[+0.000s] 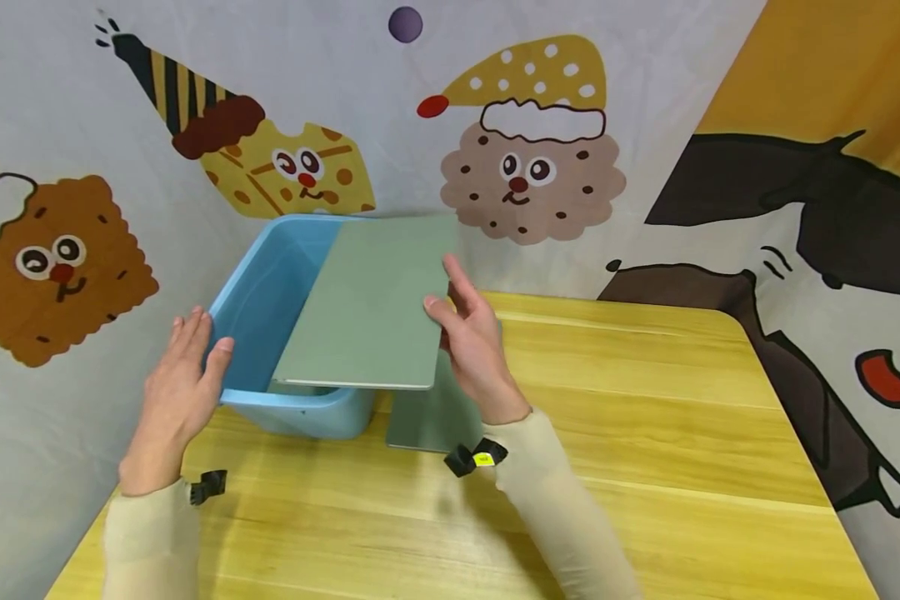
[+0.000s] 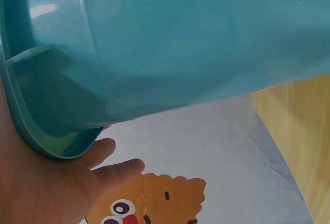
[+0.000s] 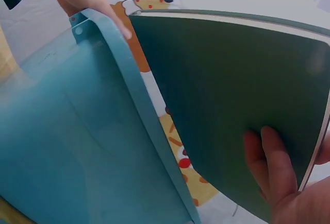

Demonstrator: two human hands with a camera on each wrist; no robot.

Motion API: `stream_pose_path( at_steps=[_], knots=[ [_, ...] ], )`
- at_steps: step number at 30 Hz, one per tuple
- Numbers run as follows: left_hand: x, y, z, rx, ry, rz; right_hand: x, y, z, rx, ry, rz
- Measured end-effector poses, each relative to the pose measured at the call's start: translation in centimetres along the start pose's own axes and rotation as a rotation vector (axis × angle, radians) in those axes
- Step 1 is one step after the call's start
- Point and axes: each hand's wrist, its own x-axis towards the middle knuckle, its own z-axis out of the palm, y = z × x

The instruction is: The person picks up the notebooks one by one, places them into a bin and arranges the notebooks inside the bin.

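Note:
My right hand (image 1: 474,350) grips a green notebook (image 1: 378,300) by its right side, thumb on the upper cover and fingers (image 3: 276,159) against the underside. White page edges show between its covers in the right wrist view. The notebook slants over the right part of a blue plastic bin (image 1: 270,398), covering part of its opening. At the bin's near left corner, my left hand (image 1: 183,387) rests against the rim with its fingers extended. A second green notebook (image 1: 431,417) lies on the table right of the bin, partly hidden by the held one and my right hand.
Inside the bin, a green edge (image 1: 300,388) shows low down, mostly covered by the held notebook. The yellow wood-grain table (image 1: 645,417) extends to the right and front. Behind it hangs a cloth (image 1: 390,108) printed with cartoon biscuits and cheese, close to the bin's far side.

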Motion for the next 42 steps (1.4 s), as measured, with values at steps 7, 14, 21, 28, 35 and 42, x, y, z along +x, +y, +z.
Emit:
stream_pose_path(
  at_steps=[7,14,21,28,35,42],
  knots=[
    [-0.2,-0.1,0.0,0.004,0.016,0.003,1.2,0.9,2.4,-0.027,-0.026,-0.001],
    [0.0,0.2,0.0,0.016,0.011,0.002,2.1,1.8,4.2,0.01,-0.053,0.046],
    [0.1,0.4,-0.2,0.025,0.011,0.0,2.6,2.7,5.3,-0.03,-0.076,0.067],
    [0.0,0.5,-0.3,0.019,0.022,0.008,3.0,3.1,6.4,-0.118,-0.122,0.095],
    [0.1,0.4,-0.2,0.028,0.018,-0.002,3.5,3.4,7.4,-0.257,-0.159,0.092],
    [0.1,0.6,-0.2,0.031,0.01,-0.013,4.0,3.4,8.4,-0.394,-0.215,0.069]
  ],
)
